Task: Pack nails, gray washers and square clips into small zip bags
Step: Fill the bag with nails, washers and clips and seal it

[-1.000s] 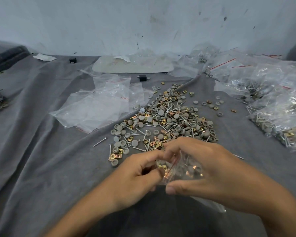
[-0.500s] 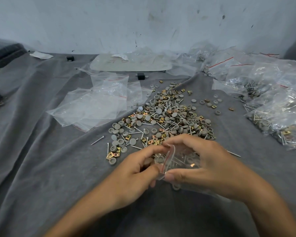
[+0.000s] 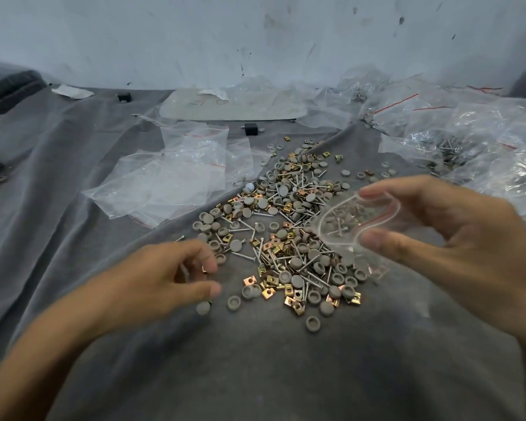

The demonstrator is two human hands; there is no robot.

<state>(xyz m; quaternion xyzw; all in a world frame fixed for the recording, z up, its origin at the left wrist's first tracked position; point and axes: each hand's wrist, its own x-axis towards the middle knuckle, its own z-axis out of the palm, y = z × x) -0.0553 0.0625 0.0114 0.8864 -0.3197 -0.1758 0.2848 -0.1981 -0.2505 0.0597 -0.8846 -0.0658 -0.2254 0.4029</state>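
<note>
Gray cloth (image 3: pixel 255 360) everywhere, wrinkled, covering the whole work surface. Dead centre on it: big loose pile (image 3: pixel 286 214) of nails (image 3: pixel 243 256), gray washers (image 3: pixel 296 262) and brassy square clips (image 3: pixel 249 281), all jumbled together, with a few strays off toward the near edge.

Holding a small zip bag (image 3: pixel 356 220) up over the right side of that pile with the right hand (image 3: pixel 456 247), pinched between thumb and index finger, mouth bowed wide open and facing left. Got a few nails and washers inside already, by the look of it.

Left hand (image 3: pixel 152 278) down low at the left edge of the pile, palm down, fingers curled in toward the thumb. Maybe pinching something tiny and coppery there, but way too blurry, so can't tell if gripping anything or not.

Stack of empty zip bags (image 3: pixel 170 189) lying flat just beyond the pile to the left. Heap of filled bags (image 3: pixel 468 147) off to the far right, red zip strips showing. Pale flat board (image 3: pixel 231 107) back against the wall, plus a small black block (image 3: pixel 251 129) just in front of it.
</note>
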